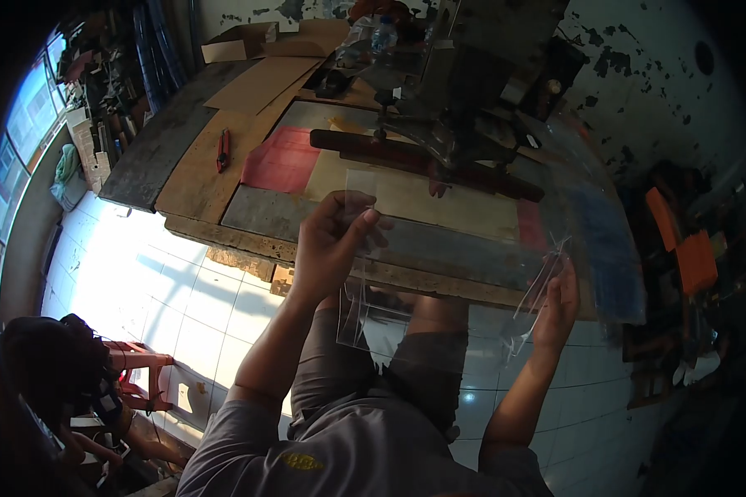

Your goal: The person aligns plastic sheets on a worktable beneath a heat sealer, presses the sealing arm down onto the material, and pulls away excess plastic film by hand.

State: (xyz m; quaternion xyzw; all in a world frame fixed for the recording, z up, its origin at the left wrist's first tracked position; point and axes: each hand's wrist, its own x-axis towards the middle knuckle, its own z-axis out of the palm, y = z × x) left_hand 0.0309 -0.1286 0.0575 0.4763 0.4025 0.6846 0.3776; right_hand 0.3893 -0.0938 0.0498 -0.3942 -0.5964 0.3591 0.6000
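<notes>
A clear plastic sheet [439, 331] stretches between my two hands above my lap, at the front edge of the worktable. My left hand [333, 240] pinches its left part between thumb and fingers, and a strip of the plastic sticks up past the fingertips. At the other end, my right hand [558, 300] has its fingers closed round the folded, glinting right edge. Past my hands stands a dark press-like machine [439, 137] with a long bar [423, 164] low over a pale yellow sheet [439, 201]. Red sheeting [280, 159] lies beside the yellow.
On the wooden tabletop [192, 186] lies a red cutter knife [223, 151]. Cardboard [265, 83] and a water bottle [383, 35] are at the back. Blue-tinted plastic sheets [609, 257] hang over the right edge. Another person [58, 364] is at lower left near a red stool [141, 373].
</notes>
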